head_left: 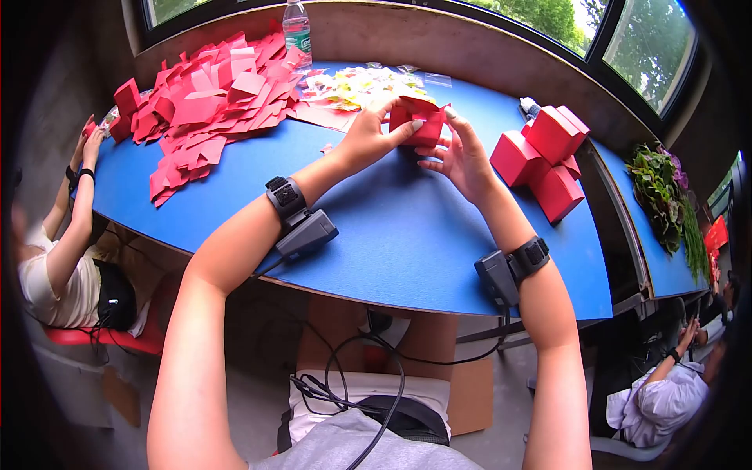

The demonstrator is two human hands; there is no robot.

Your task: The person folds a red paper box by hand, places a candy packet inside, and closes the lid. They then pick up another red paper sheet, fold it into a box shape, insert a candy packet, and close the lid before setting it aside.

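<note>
While my left grip pinches a red paper box, thumb on the near face and fingers behind, my right grip sits at the box's right side, one fingertip against the upper corner and the other fingers loosely spread below; whether those bear on the paper too, I cannot tell. I hold the box over the far half of a blue bench, whose near edge curves round in front of my lap.

On each wrist I wear a black strapped device, and dark cables loop down across my lap.

Just beyond my hands, small yellow and white pieces lie scattered in a pile. To their left spreads a big, untidy heap of red folded papers, with a clear bottle standing behind it. To my right, several red boxes are piled against one another near the bench's edge.

Past the bench runs a brownish wall under windows full of trees. At my left, a person in a pale top sits on a red seat, hands at the bench. On my right, leafy plants lie on a second blue table, and another person in a pale shirt sits below it.
</note>
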